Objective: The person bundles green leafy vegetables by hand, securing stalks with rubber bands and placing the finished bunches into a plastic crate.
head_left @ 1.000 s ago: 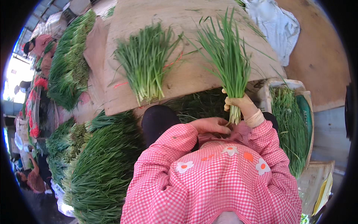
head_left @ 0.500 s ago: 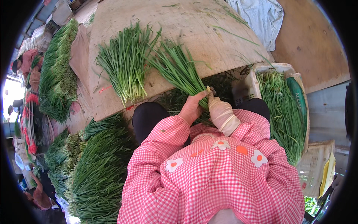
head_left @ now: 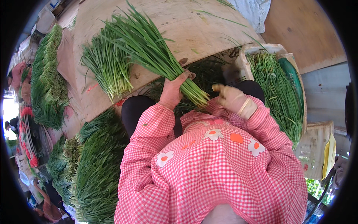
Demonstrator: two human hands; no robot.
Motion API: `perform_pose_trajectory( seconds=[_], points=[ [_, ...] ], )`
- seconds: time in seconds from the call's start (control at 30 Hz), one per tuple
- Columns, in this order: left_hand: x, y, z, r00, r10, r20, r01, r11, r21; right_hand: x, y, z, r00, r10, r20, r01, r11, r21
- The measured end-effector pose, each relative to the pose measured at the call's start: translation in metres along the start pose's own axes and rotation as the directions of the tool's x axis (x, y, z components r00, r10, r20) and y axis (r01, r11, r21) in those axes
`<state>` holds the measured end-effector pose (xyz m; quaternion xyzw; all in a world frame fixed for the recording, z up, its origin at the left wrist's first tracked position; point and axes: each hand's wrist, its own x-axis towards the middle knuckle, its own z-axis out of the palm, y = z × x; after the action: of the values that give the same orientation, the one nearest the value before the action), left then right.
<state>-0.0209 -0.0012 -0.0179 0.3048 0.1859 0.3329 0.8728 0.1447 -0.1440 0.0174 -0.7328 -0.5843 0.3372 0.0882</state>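
Daylight glows white through an opening [head_left: 9, 106] at the far left of a cluttered work area. A pale plywood tabletop [head_left: 220, 39] stretches across the upper middle, a browner wooden board [head_left: 298, 33] lies to its right, and smooth grey panelling [head_left: 324, 93] shows below that board.

1. Lying bunch [head_left: 108, 61]: on the board [head_left: 209, 33], left side.
2. Held bunch [head_left: 153, 56]: in the left hand [head_left: 173, 90], right of the lying bunch.
3. Crate [head_left: 244, 70]: right, beyond the right hand [head_left: 232, 98].
4. Heap [head_left: 99, 171]: near left.
5. Cloth [head_left: 256, 13]: far right.
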Motion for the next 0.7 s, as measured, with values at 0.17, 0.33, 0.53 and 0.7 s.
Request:
perform_pose_trajectory(
  seconds=[0.17,0.33,0.53,0.7],
  points=[
    [0.01,0.024,0.018,0.922,0.334,0.195,-0.365,0.591,0.719,0.032,-0.075,-0.067,0.928,-0.207,-0.309,0.313,0.885,0.346],
    [0.03,0.087,0.06,0.785,0.428,0.448,-0.563,0.191,0.804,0.058,-0.123,-0.119,0.717,-0.438,-0.542,0.565,0.821,0.084],
    [0.074,0.083,0.035,0.851,0.419,0.318,-0.5,0.457,0.736,0.145,-0.087,-0.1,0.633,-0.607,-0.481,0.586,0.781,-0.215],
    [0.064,0.089,0.031,0.94,0.34,0.018,-0.302,0.808,0.506,0.098,-0.109,-0.105,0.817,-0.336,-0.468,0.537,0.74,0.406]
  ],
)
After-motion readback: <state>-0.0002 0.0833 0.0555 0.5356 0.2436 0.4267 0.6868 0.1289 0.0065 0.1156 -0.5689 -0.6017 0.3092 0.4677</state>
